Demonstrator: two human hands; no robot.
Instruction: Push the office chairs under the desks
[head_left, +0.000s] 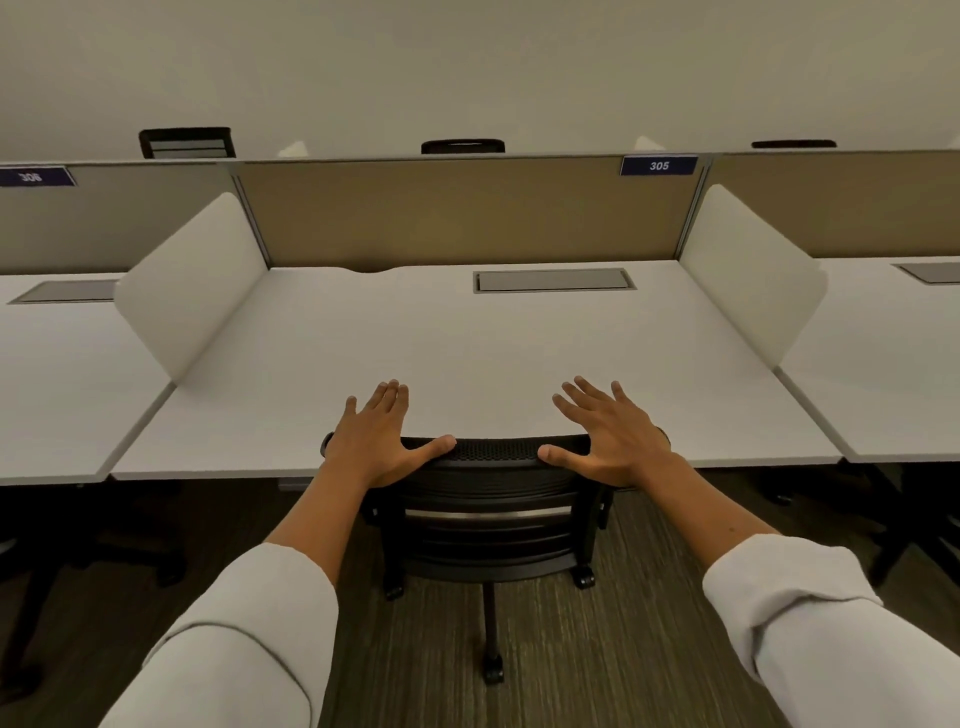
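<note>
**At desk 305, a chair goes home**

At a row of partitioned workstations, a person in pale sleeves stands behind a black mesh-back office chair (493, 499) and leans over it toward the white desk (467, 343). On the left, the neighbouring desk (62, 374) carries a blurred number plate (31, 176), and dark chair legs show beneath it. The left hand (376, 441) lies flat across the chair's top rail, fingers straight and spread, thumb along the rim, gripping nothing. At centre, the chair's backrest meets the desk's front edge, its seat hidden below the top and its casters on the striped carpet (545, 649). The right hand (608, 436) mirrors the left, palm down on the rail's other end, fingers splayed and loose. Farther right, the plate reading 305 (658, 165) marks the fabric divider.

This chair looks all but tucked in; the pushing step appears close to finished. The next move likely calls for a last straight nudge, then lifting both palms and turning to another chair.
</note>
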